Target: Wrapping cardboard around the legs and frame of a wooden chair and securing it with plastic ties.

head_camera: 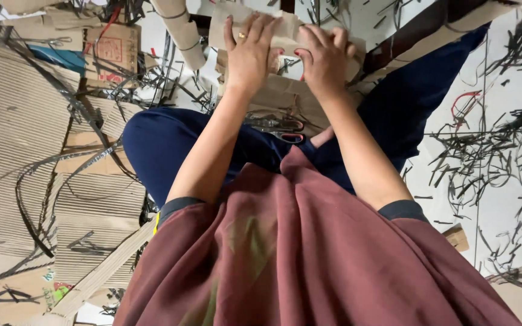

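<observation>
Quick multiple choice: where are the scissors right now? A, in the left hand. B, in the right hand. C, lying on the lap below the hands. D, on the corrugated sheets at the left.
C: the scissors lie on the dark blue trousers, below both hands, while the left hand and right hand both press on a folded piece of brown cardboard.

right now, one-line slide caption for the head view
Both hands, left hand and right hand, press a folded cardboard piece above scissors.
</observation>
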